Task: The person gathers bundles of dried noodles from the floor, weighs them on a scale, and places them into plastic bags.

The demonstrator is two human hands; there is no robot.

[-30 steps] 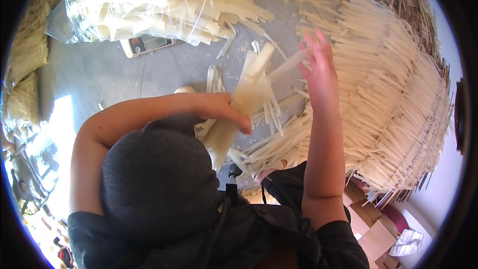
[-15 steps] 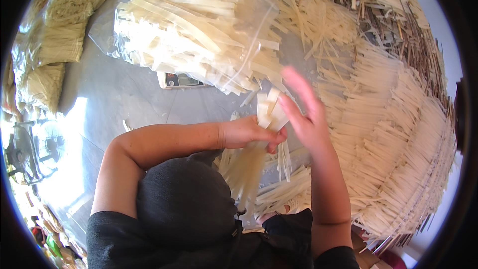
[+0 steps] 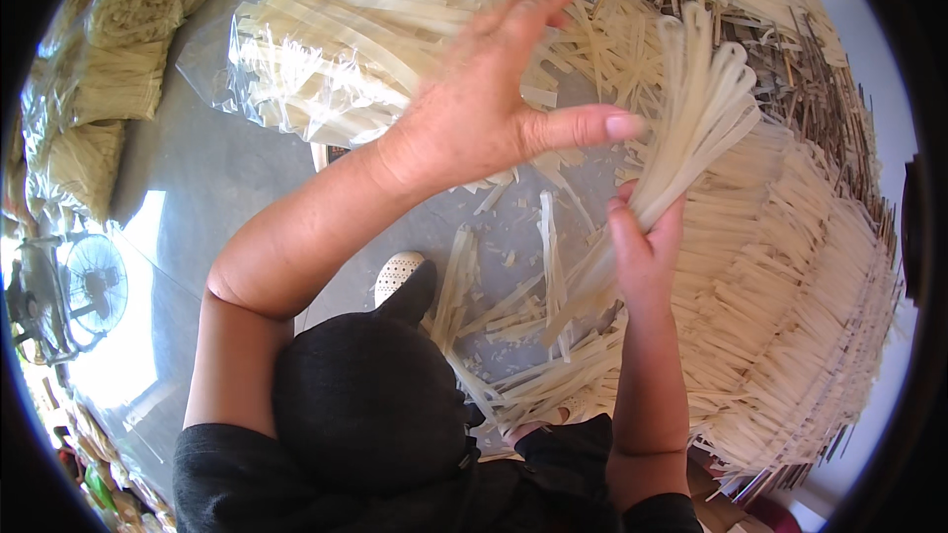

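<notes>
My right hand (image 3: 650, 242) is closed round a bundle of pale, flat dried noodles (image 3: 697, 114). The bundle's folded, looped ends fan out above the fist, while its loose ends trail below toward the floor. My left hand (image 3: 484, 89) is open just left of the loops, thumb pointing at them and fingers spread. It holds nothing and looks apart from the bundle. Behind this hand lies a large clear plastic bag (image 3: 204, 66) with similar noodle strips in it, partly hidden by my hand and forearm.
Long rows of noodles (image 3: 780, 286) are heaped along the right, with thin brown sticks (image 3: 780, 49) at the upper right. Loose strips (image 3: 456, 281) and scraps lie on the grey floor (image 3: 237, 178). Packed noodle bundles (image 3: 123, 79) stand at far left, above a fan (image 3: 97, 278).
My left hand has let go of the bundle and risen up and open. My right hand, open before, now grips the bundle, which has shifted right with its looped ends upward.
</notes>
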